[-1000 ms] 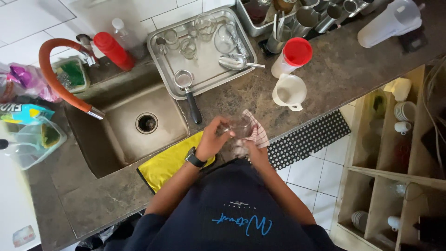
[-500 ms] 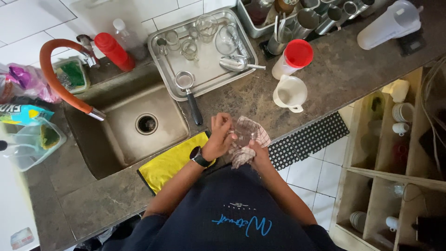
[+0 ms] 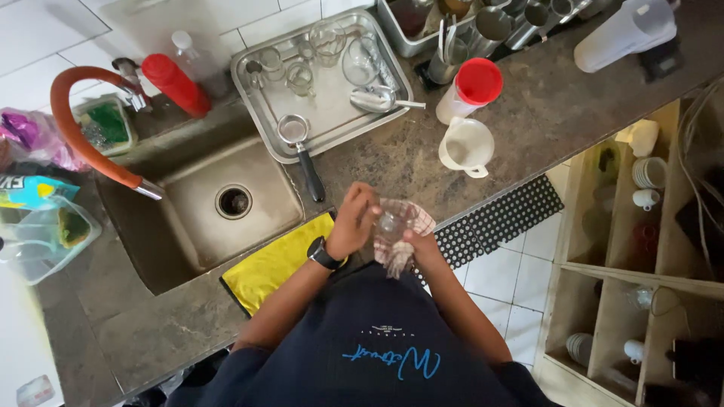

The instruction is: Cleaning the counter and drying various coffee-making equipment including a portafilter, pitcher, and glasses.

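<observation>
Since half a second ago the left hand (image 3: 354,220) has barely shifted, gripping the clear glass (image 3: 392,223) at centre frame; the right hand (image 3: 419,243) clutches the checked cloth (image 3: 400,249) around it; its fingers are hidden by cloth; the glass's shape is hard to make out.

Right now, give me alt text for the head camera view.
Seen from above, a person's left hand and right hand hold a clear glass wrapped in a checked cloth at a stone counter, beside a steel sink.
</observation>
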